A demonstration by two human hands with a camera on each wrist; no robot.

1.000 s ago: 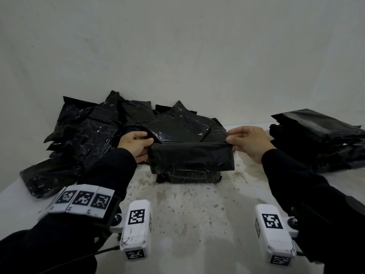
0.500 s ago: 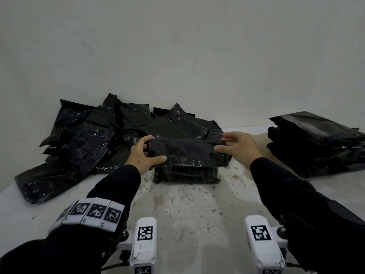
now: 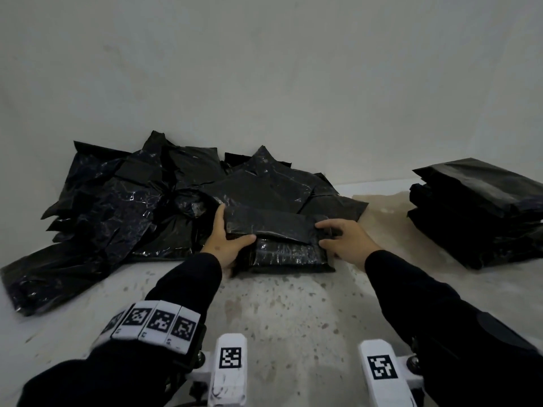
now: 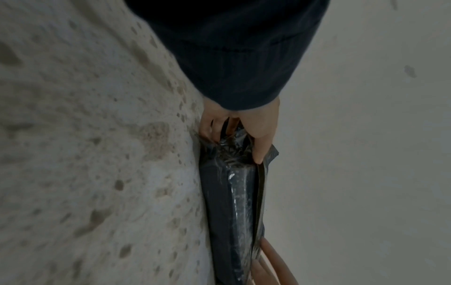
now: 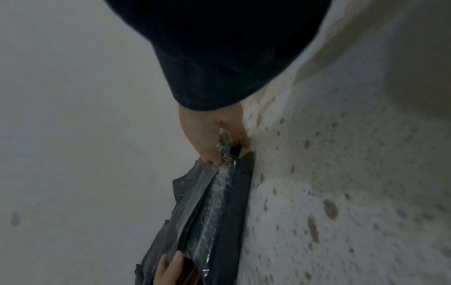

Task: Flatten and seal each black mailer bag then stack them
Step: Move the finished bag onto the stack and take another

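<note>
A black mailer bag (image 3: 283,254) lies on the speckled table (image 3: 279,312) in front of me, its flap (image 3: 273,226) folded down over the top. My left hand (image 3: 227,239) grips the bag's left end, thumb on the flap and fingers behind. My right hand (image 3: 327,235) pinches the flap's right end with curled fingers. In the left wrist view the left hand (image 4: 246,133) holds the crumpled end of the bag (image 4: 231,202). In the right wrist view the right hand (image 5: 209,138) pinches the other end of the bag (image 5: 214,212).
A loose heap of crumpled black mailer bags (image 3: 126,210) fills the back left against the wall. A neat stack of black bags (image 3: 482,215) stands at the right. The pale wall (image 3: 264,83) runs close behind everything.
The flap, held up and stretched a second ago, has come down over the bag. Both hands moved lower and closer together onto the bag's ends.
</note>
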